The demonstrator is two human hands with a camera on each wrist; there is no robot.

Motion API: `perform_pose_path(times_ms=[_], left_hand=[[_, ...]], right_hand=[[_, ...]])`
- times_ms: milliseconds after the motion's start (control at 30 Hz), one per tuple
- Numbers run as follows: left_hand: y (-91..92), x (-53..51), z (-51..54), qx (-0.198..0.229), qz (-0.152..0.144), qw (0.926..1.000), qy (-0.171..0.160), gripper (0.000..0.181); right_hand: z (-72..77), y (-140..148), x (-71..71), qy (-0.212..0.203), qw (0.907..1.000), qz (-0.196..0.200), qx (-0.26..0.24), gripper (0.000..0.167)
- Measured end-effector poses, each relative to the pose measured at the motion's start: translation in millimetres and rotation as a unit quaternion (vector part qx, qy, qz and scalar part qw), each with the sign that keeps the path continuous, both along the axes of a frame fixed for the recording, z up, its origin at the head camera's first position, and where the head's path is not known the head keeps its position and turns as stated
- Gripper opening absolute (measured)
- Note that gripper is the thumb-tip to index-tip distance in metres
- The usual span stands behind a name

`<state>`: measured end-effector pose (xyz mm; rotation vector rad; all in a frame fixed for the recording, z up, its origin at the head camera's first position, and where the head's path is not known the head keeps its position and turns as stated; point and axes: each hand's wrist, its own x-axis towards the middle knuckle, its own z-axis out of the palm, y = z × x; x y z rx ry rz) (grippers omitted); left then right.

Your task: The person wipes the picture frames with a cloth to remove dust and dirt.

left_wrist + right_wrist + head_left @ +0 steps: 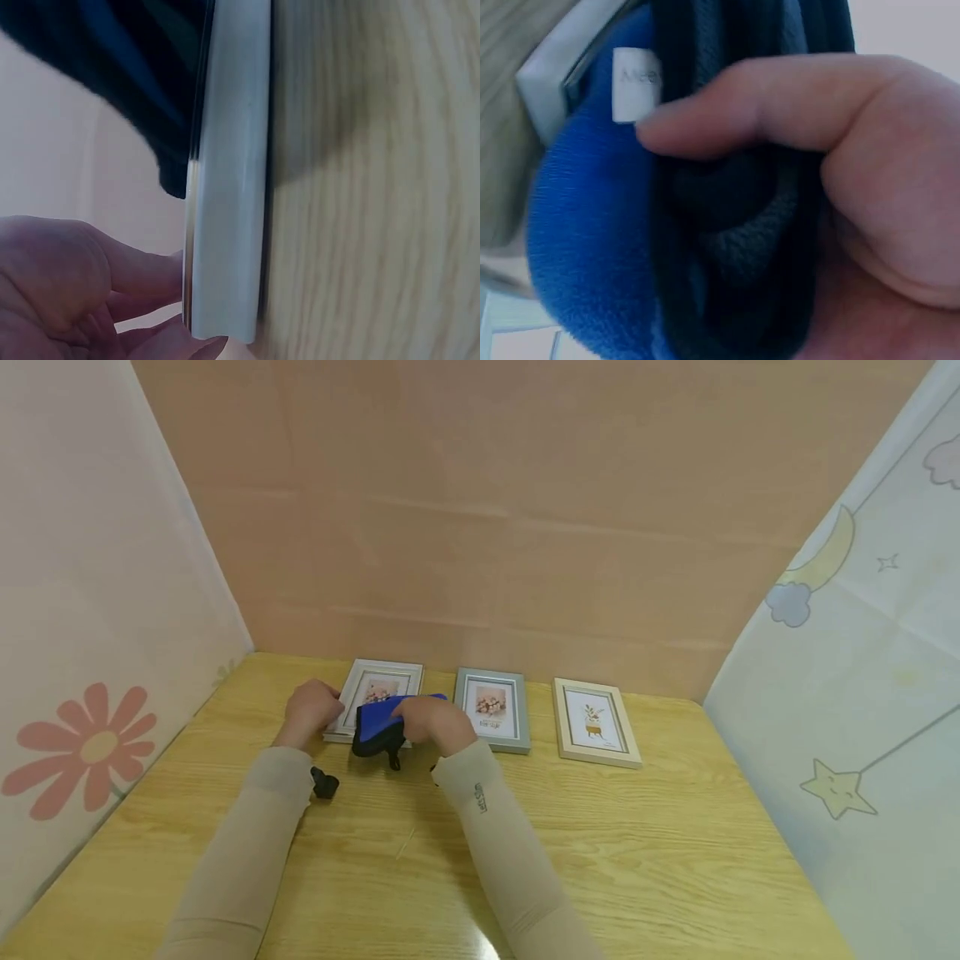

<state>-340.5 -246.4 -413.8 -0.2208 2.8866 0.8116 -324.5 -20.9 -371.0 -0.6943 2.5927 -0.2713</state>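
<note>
In the head view a white picture frame (pixel 388 666) lies face up at the left of the row. My left hand (pixel 311 708) pinches its left edge between thumb and fingers. The left wrist view shows the frame's pale side (pixel 229 180) low against the wood. A folded blue cloth (pixel 375 725) with black edging is bunched in my right hand (pixel 435 722), over the frame's lower right part, which it hides. In the right wrist view my thumb presses the dark folds beside a small white label (pixel 634 84).
A grey-blue picture frame (pixel 522 727) lies just right of my right hand. Farther right is a cream frame (pixel 633 745). All lie on a wood-grain table (pixel 660 860), near the pinkish backdrop (pixel 525 527). Printed cloth walls (pixel 885 635) stand at both sides.
</note>
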Motion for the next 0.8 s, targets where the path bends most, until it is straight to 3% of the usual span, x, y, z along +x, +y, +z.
perform_pose_path(times_ms=[100, 233, 567, 667, 800], left_hand=[[-0.1, 0.7, 1.0, -0.006, -0.002, 1.0000, -0.004, 0.049], [0.2, 1.1, 1.1, -0.007, -0.006, 0.9999, -0.008, 0.047], [4.0, 1.9, -3.0, -0.023, -0.013, 0.9994, 0.021, 0.048], [2.4, 1.9, -2.7, -0.012, -0.001, 0.9998, 0.017, 0.048], [0.3, 2.8, 0.0, -0.010, -0.001, 0.9999, 0.008, 0.048]], right_hand=[[2.0, -2.5, 3.9, -0.003, 1.0000, 0.000, -0.002, 0.057], [-9.3, -4.4, -1.9, 0.028, 0.9990, -0.028, -0.019, 0.057], [-47.5, -1.2, -36.5, 0.118, 0.9909, -0.060, -0.023, 0.062], [-46.3, -2.0, -34.8, 0.122, 0.9911, -0.052, -0.012, 0.061], [-25.6, -1.4, -19.1, 0.076, 0.9968, -0.025, -0.002, 0.057]])
